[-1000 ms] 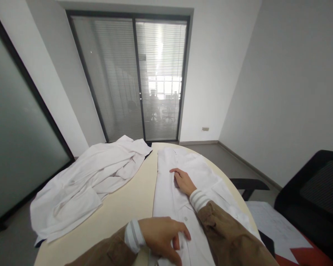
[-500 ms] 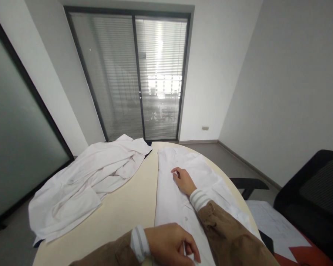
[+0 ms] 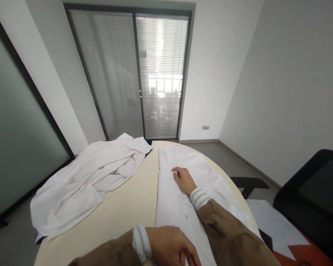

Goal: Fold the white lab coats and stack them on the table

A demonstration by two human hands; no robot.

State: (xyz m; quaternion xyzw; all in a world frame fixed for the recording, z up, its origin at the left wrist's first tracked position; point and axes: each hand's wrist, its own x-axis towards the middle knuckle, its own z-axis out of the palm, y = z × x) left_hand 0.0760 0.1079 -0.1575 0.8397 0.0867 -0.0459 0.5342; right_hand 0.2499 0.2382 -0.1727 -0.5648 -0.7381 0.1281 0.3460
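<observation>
A white button-front garment (image 3: 166, 199) lies folded lengthwise on the right part of a round, cream-coloured table (image 3: 127, 210). My right hand (image 3: 184, 180) rests on its upper half, fingers loosely bent and apart, touching the cloth. Lower down, my left hand (image 3: 169, 244) is over the same garment at the bottom of the view. Its fingers curve downward with a gap between them, and the fingertips are cut off by the picture's edge. A small button (image 3: 186, 217) shows between the two hands. I see no cloth gripped in either one.
Another white garment (image 3: 80, 188) lies rumpled along the table's left side, dark fabric showing at its edges. A black chair (image 3: 313, 195) stands to the right, with papers (image 3: 274, 221) and something red (image 3: 308, 253) near it. Glass doors with blinds (image 3: 122, 74) are behind.
My left hand has shifted slightly down, with its fingertips passing out of view. The right hand stays in place on the garment. The view has tilted a little.
</observation>
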